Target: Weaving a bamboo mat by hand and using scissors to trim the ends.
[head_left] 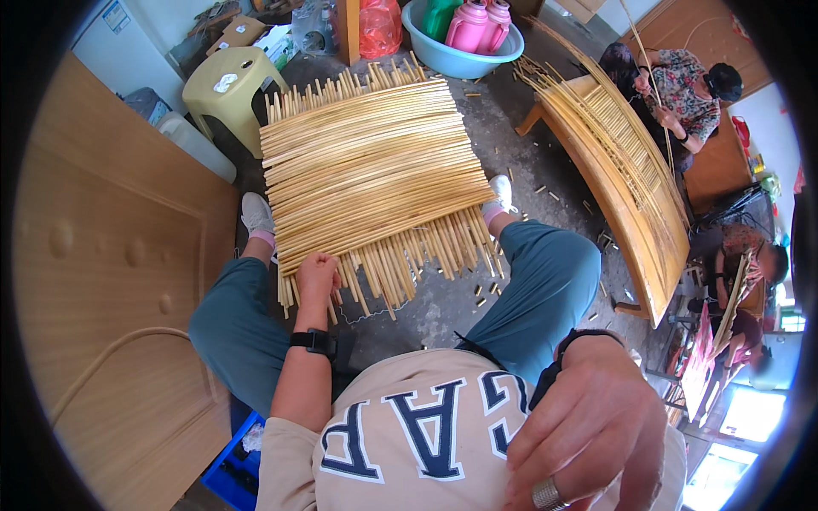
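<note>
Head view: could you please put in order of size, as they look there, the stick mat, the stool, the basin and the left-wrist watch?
1. Stick mat
2. Stool and basin: too alike to rank
3. Left-wrist watch: smallest, though nearer the camera

The shirt (409,456) is beige — the trousers (545,277) teal

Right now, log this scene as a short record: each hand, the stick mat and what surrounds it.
left hand: at the mat's near edge, fingers curled
right hand: raised close to the camera; whether it holds anything is unclear
stick mat: crosswise sticks over lengthwise ones, ends jutting out near and far
left: pale stool
beyond: blue basin holding pink flasks
right: curved wooden table
co-worker: on the table's far side
</note>
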Available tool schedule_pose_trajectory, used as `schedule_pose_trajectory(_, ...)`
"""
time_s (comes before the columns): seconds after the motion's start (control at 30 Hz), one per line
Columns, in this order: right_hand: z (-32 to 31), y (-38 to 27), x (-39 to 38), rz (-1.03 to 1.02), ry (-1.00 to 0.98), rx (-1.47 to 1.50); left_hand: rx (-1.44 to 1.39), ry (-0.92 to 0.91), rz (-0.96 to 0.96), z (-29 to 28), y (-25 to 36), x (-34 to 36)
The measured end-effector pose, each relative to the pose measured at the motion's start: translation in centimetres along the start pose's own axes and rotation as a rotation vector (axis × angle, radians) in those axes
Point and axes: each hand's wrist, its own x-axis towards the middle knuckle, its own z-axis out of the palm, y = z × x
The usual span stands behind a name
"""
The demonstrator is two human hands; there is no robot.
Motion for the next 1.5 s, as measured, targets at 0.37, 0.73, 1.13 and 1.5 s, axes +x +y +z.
schedule_pose_trajectory(0.37,-0.8,1.6,-2.0,-0.202,0.100,-0.011,0.209,0.260,0.267,-2.9,1.9,0.0)
schedule_pose_trajectory(0.73,-3.0,2.3,-1.8,-0.236,0.124,0.071,1.082,0.097,0.609,0.8,2.1,3.3)
schedule_pose_trajectory(1.13,-10.1,14.0,-10.7,1.263,0.720,-0.046,1.085,0.051,0.718,0.1,5.9,5.7)
schedule_pose_trajectory(1.5,-8.5,17.9,-13.0,1.374,0.492,0.088,1.052,-0.061,0.597,0.2,7.0,11.1)
